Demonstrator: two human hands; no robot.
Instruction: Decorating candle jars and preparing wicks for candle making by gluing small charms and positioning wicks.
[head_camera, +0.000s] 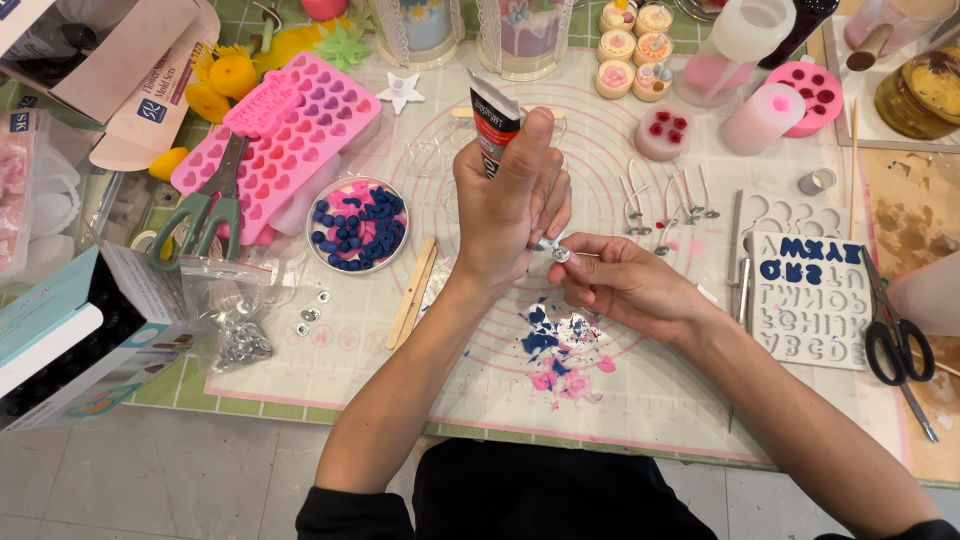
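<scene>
Metal wick tab (561, 255) pinched by right hand (620, 285) (apparently); left hand (505, 210) squeezes tube (493, 118).

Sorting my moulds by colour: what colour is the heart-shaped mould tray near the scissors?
Pink, seen in the head view: the heart mould tray lies beside the green-handled scissors.

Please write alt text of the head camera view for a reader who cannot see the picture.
A person's left hand squeezes a glue tube over a small metal wick tab pinched in the right hand, above a white and pink craft mat. Nearby lie a pink heart mould, a dish of blue wax pieces, green scissors and a letter mould.
</scene>
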